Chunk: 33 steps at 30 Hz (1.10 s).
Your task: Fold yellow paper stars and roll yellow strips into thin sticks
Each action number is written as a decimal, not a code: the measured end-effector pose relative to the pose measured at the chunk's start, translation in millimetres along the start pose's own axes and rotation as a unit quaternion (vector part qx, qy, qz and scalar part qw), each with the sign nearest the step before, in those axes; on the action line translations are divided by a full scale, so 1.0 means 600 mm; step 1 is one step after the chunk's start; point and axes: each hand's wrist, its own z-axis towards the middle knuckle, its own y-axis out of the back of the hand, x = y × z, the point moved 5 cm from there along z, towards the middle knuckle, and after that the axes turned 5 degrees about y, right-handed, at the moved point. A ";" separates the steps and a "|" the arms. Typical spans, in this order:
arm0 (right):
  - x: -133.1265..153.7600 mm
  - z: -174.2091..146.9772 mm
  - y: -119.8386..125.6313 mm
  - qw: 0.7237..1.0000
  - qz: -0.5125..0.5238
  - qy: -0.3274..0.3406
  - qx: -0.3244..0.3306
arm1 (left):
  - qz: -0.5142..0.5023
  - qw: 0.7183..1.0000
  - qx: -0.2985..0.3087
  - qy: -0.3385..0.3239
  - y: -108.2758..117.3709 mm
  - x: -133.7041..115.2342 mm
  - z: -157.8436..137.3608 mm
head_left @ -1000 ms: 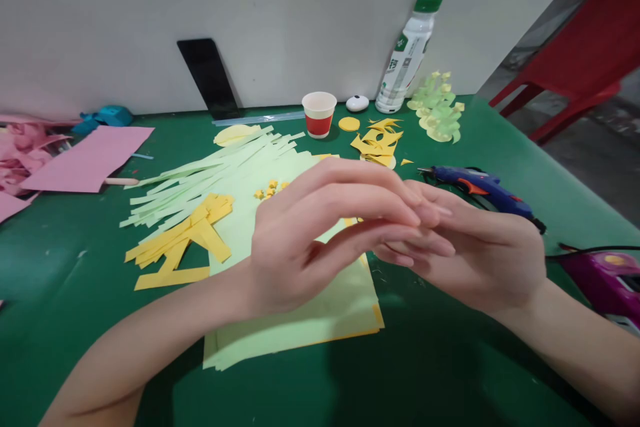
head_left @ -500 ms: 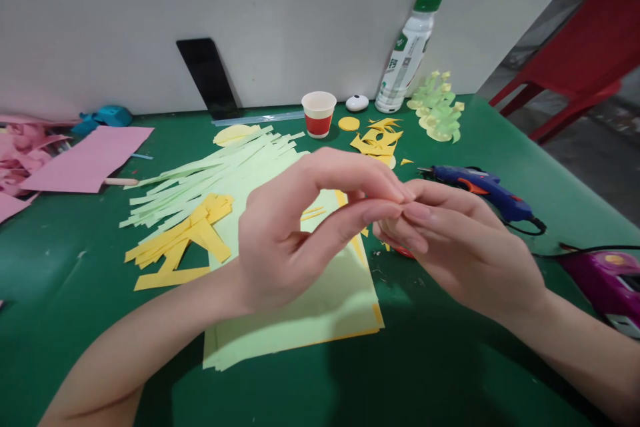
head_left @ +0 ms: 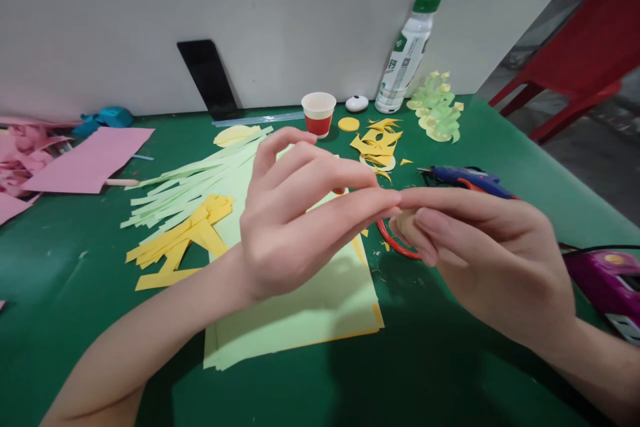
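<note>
My left hand (head_left: pixel 295 220) reaches in over the paper, its thumb and index finger closed in a pinch and its other fingers curled above. Its fingertips meet those of my right hand (head_left: pixel 485 253), whose fingers are also pressed together. Whatever lies between the fingertips is too small or hidden to make out. Below them are light green paper sheets (head_left: pixel 300 320) with yellow edges showing. A red loop-shaped handle (head_left: pixel 393 240) shows partly under my right fingers.
Green strips (head_left: pixel 185 180) and yellow strips (head_left: pixel 200 233) lie left. Behind stand a paper cup (head_left: pixel 319 117), a bottle (head_left: pixel 405 60) and a paper flower piece (head_left: pixel 440 113). A blue glue gun (head_left: pixel 460 177) and purple power strip (head_left: pixel 605 280) are right; pink paper (head_left: pixel 90 160) is far left.
My right hand has shifted slightly right and down, uncovering more of the red handle. My left thumb and index finger have straightened and pressed together, closing the gap between them.
</note>
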 end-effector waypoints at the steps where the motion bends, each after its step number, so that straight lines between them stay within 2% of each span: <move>1: 0.000 0.000 -0.001 1.000 0.000 -0.003 0.003 | 0.010 1.000 0.003 -0.001 -0.001 0.000 0.000; 4: -0.002 0.000 -0.001 1.000 -0.008 -0.009 0.009 | -0.022 0.999 0.027 0.025 -0.007 0.006 -0.002; 9: 0.000 0.007 0.001 1.000 -0.004 -0.023 0.002 | -0.146 0.974 0.047 0.164 -0.023 0.031 -0.010; 12: -0.001 0.016 -0.002 0.999 0.026 -0.046 -0.004 | -0.190 0.960 0.043 0.202 -0.027 0.039 -0.014; 16: -0.003 0.019 -0.005 0.998 0.033 -0.053 -0.002 | -0.216 0.955 0.052 0.196 -0.026 0.035 -0.012; 21: -0.006 0.007 0.000 0.999 -0.004 -0.033 -0.004 | -0.185 0.974 0.031 0.131 -0.015 0.026 -0.007; 24: 0.002 0.003 0.007 0.996 -0.082 0.015 -0.038 | -0.157 0.981 0.023 0.107 -0.011 0.026 -0.005; 26: 0.014 0.000 0.011 0.980 -0.174 0.064 -0.065 | -0.138 0.986 0.023 0.092 -0.009 0.025 -0.003; 30: 0.049 -0.003 0.001 0.918 -0.340 0.195 -0.057 | -0.081 0.994 0.034 0.058 -0.005 0.019 0.000; 33: 0.067 -0.003 -0.009 0.884 -0.385 0.265 -0.030 | -0.048 0.998 0.032 0.036 -0.003 0.013 0.001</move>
